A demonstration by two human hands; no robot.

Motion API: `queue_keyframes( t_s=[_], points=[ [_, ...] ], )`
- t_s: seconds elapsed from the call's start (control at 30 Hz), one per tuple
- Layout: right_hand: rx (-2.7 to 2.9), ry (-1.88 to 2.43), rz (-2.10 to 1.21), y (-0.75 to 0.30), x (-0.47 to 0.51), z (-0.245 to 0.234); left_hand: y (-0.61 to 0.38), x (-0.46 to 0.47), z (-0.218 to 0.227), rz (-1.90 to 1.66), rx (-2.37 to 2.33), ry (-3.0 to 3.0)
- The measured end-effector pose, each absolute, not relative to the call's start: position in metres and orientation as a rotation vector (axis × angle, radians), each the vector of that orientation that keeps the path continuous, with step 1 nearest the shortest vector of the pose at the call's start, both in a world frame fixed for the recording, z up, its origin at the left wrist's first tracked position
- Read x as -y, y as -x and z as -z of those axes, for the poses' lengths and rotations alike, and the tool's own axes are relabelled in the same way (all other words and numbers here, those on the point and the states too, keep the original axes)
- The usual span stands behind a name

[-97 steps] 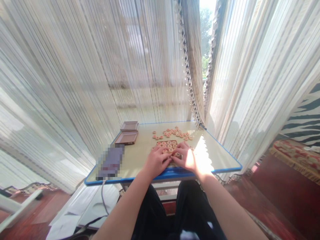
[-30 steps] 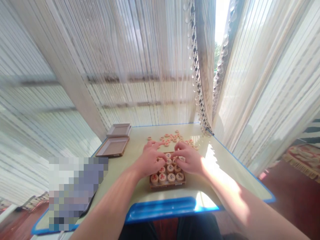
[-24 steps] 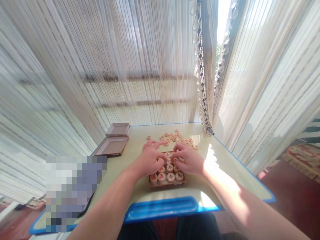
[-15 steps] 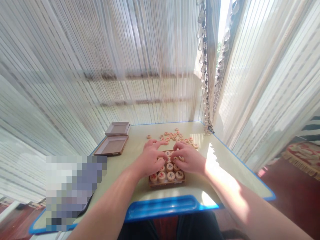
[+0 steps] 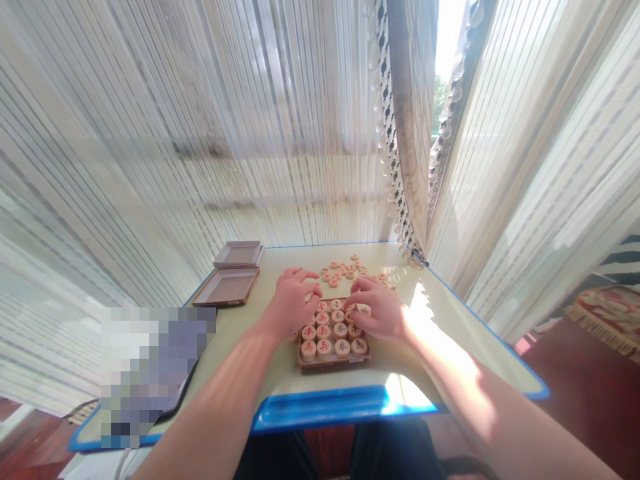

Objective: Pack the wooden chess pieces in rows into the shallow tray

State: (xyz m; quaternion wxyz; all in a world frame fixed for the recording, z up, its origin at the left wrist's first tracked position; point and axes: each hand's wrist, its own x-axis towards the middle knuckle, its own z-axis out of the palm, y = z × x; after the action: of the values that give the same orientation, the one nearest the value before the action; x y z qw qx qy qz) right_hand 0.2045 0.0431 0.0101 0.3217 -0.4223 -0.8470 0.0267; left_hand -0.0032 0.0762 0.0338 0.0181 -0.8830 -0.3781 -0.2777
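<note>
Round wooden Chinese chess pieces (image 5: 323,331) with red and black characters sit in rows in a shallow box (image 5: 335,365) in front of me. Those with red characters fill the left columns, those with black the right. My left hand (image 5: 295,303) is at the box's far left edge, fingers bent and apart, with no piece visible in it. Over the far right part of the box, my right hand (image 5: 379,308) has its thumb and fingers closed around a Chinese chess piece (image 5: 351,311). The hand partly hides the pieces there.
More loose pieces (image 5: 345,270) lie scattered beyond the box. Two shallow empty trays (image 5: 231,288) stand at the far left. A pixelated dark flat object (image 5: 165,367) lies at the left. The pale table (image 5: 450,347) has a blue edge, with string curtains (image 5: 300,120) behind it.
My left hand has moved left, off the pieces to the box edge, uncovering the left columns. My right hand has shifted slightly right and stays over the right columns. The view has shifted slightly.
</note>
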Motion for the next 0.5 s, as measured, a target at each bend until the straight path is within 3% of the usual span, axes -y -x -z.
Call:
queue_keyframes(
  t_s=[0.3, 0.5],
  points=[
    [2.009, 1.364, -0.099, -0.215, -0.051, -0.006, 0.018, -0.096, -0.027, 0.89, 1.427, 2.532],
    [1.927, 1.484, -0.272, -0.212, -0.055, -0.028, 0.023, -0.112, -0.039, 0.601, 1.547, 2.802]
  ],
)
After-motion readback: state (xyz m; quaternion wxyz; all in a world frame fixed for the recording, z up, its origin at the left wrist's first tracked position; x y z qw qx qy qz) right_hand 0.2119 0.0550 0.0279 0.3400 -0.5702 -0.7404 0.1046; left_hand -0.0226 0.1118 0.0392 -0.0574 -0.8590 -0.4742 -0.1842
